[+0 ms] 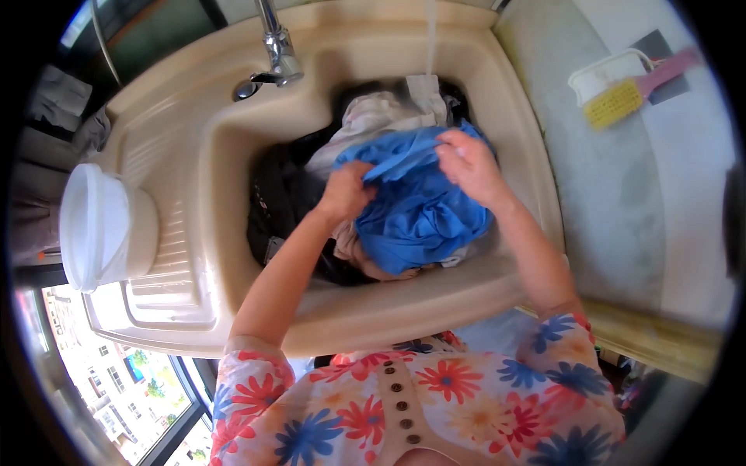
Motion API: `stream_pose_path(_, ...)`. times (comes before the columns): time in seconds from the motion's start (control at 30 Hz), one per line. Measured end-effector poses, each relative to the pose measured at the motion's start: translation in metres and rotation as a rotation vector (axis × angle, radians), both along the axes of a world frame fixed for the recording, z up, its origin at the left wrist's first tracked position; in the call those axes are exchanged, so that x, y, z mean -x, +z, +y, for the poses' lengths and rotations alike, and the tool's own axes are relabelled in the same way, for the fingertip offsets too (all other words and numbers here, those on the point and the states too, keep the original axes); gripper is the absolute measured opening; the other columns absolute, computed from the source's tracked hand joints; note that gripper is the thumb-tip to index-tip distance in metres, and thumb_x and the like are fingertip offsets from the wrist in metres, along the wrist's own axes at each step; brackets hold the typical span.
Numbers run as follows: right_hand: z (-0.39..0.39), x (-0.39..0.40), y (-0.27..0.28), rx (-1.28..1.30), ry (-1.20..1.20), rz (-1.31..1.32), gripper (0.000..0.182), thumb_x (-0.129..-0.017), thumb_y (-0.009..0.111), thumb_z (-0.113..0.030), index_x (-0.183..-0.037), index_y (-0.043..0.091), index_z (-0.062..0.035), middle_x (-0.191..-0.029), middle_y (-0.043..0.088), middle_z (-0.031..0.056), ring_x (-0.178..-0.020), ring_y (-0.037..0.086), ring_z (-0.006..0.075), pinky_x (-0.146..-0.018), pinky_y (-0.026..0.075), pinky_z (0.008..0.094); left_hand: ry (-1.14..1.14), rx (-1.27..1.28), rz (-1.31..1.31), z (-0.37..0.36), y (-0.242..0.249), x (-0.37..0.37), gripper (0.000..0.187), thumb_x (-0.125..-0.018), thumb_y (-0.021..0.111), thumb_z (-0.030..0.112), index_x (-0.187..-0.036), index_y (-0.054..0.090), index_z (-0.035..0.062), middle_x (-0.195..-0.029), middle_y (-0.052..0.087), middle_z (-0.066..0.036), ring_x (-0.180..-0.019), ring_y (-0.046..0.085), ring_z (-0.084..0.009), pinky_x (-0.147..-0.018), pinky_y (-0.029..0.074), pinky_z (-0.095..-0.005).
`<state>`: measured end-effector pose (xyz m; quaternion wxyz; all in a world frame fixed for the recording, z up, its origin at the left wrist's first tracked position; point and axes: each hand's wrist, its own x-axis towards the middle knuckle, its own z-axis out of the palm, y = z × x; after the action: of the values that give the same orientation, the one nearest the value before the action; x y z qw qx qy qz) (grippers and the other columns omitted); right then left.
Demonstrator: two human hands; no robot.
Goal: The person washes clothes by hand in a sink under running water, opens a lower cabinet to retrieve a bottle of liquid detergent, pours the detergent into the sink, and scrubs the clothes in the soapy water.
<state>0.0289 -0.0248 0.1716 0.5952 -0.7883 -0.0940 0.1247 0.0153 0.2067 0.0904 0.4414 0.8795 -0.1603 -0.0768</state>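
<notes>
With both hands, left (472, 167) and right (346, 191), I am gripping the blue cloth (423, 206), fingers closed on its upper folds. It is lying bunched in the beige sink (381, 311), over pale and black laundry (a white piece (377, 116) is showing behind it). The chrome faucet (278, 54) is standing at the sink's far edge.

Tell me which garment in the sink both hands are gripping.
The bright blue cloth, bunched on top; the black and whitish pieces lie untouched.
</notes>
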Motion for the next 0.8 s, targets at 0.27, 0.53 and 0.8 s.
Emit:
stream_pose_path(0.27,-0.01,0.029,0.105,-0.319,-0.193,-0.217,0.019,-0.089,0.05,-0.012,-0.099,0.052,0.0041,-0.061,0.043,-0.0012,-0.053,0.039,0.0057,-0.048,0.035,0.0213,0.54,-0.031,-0.319,-0.012,0.029,-0.039,0.024,-0.066,0.063,0.008,-0.089,0.066,0.0156,-0.091,0.06,-0.008,-0.079,0.058,-0.0307,-0.072,0.048,-0.0367)
stream_pose_path(0.53,-0.043,0.017,0.145,-0.431,-0.316,-0.404,0.016,-0.088,0.05,-0.013,-0.092,0.052,0.0026,-0.058,0.037,-0.0026,-0.052,0.035,0.006,-0.047,0.033,0.0234,0.113,0.849,0.183,0.033,0.113,-0.039,0.012,-0.08,0.062,0.01,-0.086,0.064,0.0001,-0.074,0.062,-0.001,-0.064,0.055,-0.0061,-0.058,0.044,-0.0195)
stream_pose_path(0.8,-0.054,-0.063,-0.098,0.634,-0.52,-0.432,0.017,-0.079,0.05,-0.011,-0.092,0.057,-0.0032,-0.082,0.063,0.0167,-0.072,0.061,0.0301,-0.062,0.048,0.0387,0.198,0.713,1.161,0.026,0.011,0.05,0.031,-0.085,0.058,0.024,-0.1,0.058,-0.0032,-0.09,0.063,-0.011,-0.077,0.062,-0.0183,-0.069,0.051,-0.0329)
